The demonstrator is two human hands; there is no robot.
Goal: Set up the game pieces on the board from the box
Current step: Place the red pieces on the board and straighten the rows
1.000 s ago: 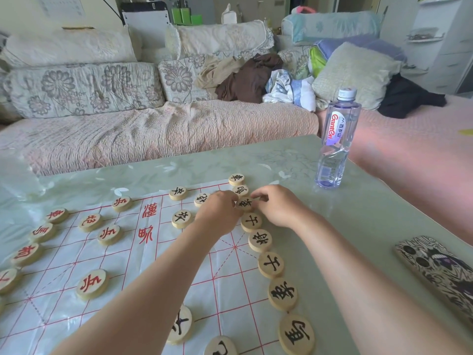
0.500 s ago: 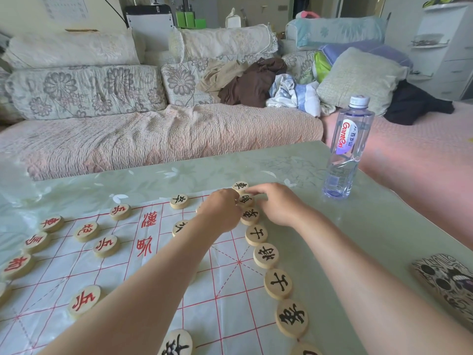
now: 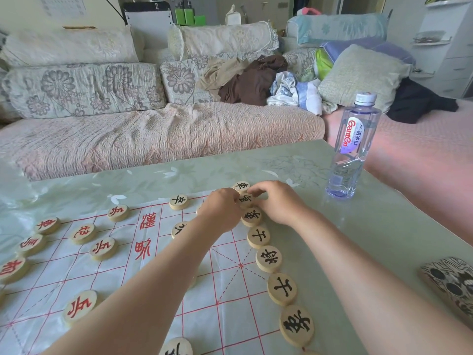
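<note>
A white plastic board [image 3: 225, 290] with red grid lines lies on the green table. Round wooden pieces with black characters run in a row down its right edge [image 3: 268, 258]. Pieces with red characters [image 3: 103, 248] stand on the left side. Both my hands meet at the far end of the black row. My left hand [image 3: 221, 210] and my right hand [image 3: 277, 203] pinch the same black-lettered piece [image 3: 245, 200] from either side. Another black piece [image 3: 241, 186] sits just beyond it. The left forearm hides part of the board and some pieces.
A clear water bottle [image 3: 354, 147] stands on the table, right of my hands. A patterned box [image 3: 450, 285] lies at the right edge. A sofa [image 3: 153, 134] with cushions and clothes runs behind the table.
Both hands have shifted one piece farther along the black row, from the third piece to the second from the far end. The camera has tilted and moved closer.
</note>
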